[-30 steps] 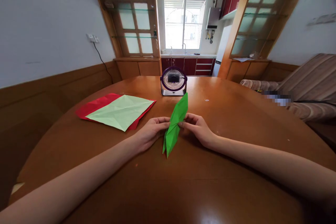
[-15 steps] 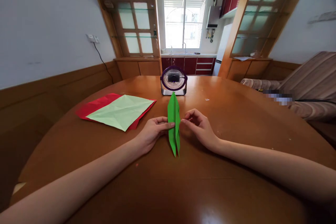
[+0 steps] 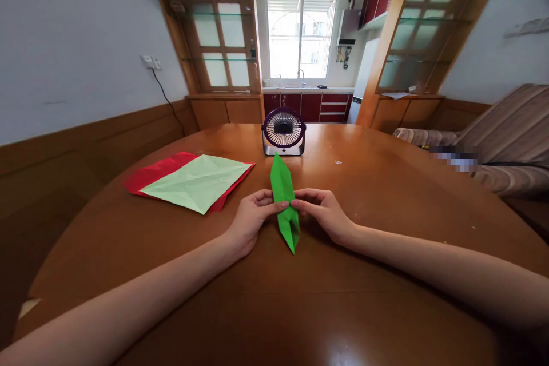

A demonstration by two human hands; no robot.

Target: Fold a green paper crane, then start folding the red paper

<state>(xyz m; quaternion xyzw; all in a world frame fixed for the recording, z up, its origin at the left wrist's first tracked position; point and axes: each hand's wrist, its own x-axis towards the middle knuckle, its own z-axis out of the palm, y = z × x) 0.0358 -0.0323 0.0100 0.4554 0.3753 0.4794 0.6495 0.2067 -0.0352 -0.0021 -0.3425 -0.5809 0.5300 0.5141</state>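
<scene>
A folded piece of bright green paper [image 3: 282, 180], long and pointed at both ends, is held upright above the table between my two hands. My left hand [image 3: 253, 217] pinches its left edge, thumb on the near face and fingers behind. On the opposite edge, my right hand [image 3: 326, 216] pinches the paper between thumb and fingers. Both thumb tips nearly meet at the middle of the paper. Below the thumbs, a crease opens into a darker fold. The fingertips behind the paper are hidden.
On the brown wooden table [image 3: 206, 309], a pale green creased sheet [image 3: 197, 183] lies over red paper [image 3: 160, 174] at the left. A small purple fan [image 3: 283, 128] stands just beyond the folded paper. A striped sofa [image 3: 510, 137] is at the right.
My right hand has moved left and taken hold of the green paper's right edge. The paper has turned, its top leaning left, and its split lower end now shows a single point.
</scene>
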